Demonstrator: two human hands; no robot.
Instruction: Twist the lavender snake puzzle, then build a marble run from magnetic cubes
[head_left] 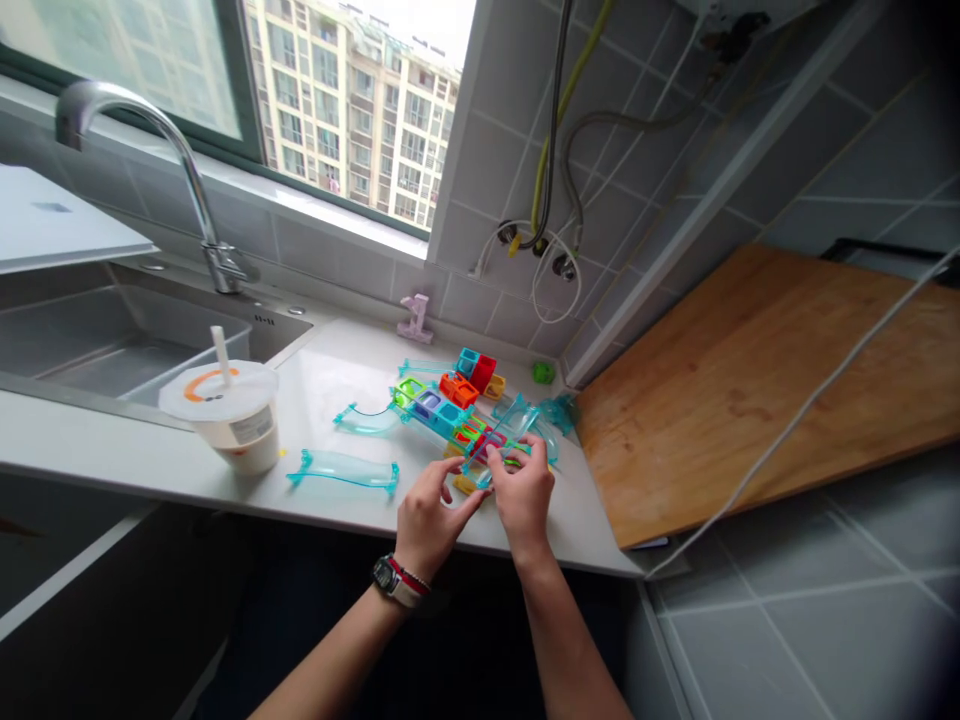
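My left hand (431,512), wearing a watch and bracelets, curls its thumb and fingers around the near end of a clear teal track piece (482,474). Thumb and fingers of my right hand (527,492) are closed on the same piece from the right; its fingertips partly hide it. Just beyond both hands lies a row of colourful hollow toy blocks (450,412) joined with teal track. Orange and red blocks (459,388) sit behind that row. Yellow pieces (466,484) show beneath my fingers. More curved teal track (551,415) lies to the right.
Left on the white counter (330,365) are a flat teal track (343,470), a curved one (367,420) and a lidded cup with a straw (244,430). A sink (142,320) is farther left. A wooden board (750,400) leans at right, crossed by a white cable (810,405).
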